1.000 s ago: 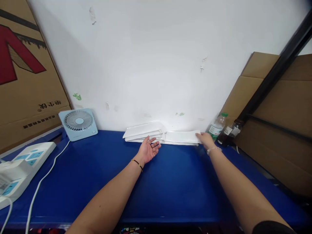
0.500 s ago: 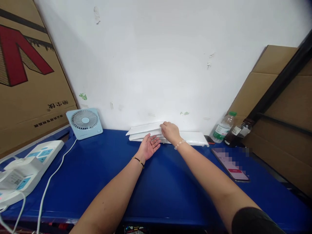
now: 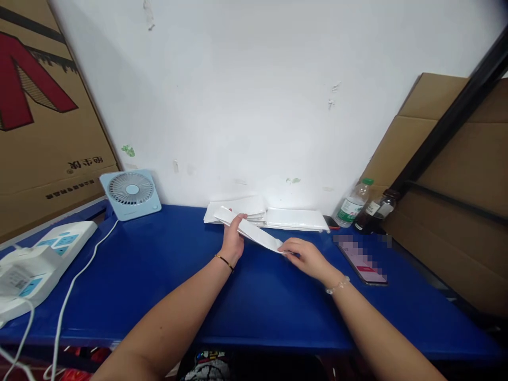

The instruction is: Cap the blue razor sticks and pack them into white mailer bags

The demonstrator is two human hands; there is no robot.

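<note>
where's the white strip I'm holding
In the head view, the white strip is near centre, in your left hand, its right end at your right hand, in front of the white stacks.

The long, flat white strip [image 3: 256, 233] at the dial's centre looks papery, smooth and mostly matt. Towards six o'clock, the broad blue tabletop [image 3: 278, 307] is smooth and glossy. At nine, the square pale-blue fan [image 3: 132, 191] looks like smooth moulded plastic. Towards ten, the large brown printed box [image 3: 43, 137] is matt cardboard. At twelve, the white wall [image 3: 246, 95] is matt, roughened in patches. At three, the clear green-capped bottle [image 3: 354, 203] is shiny plastic.
</note>
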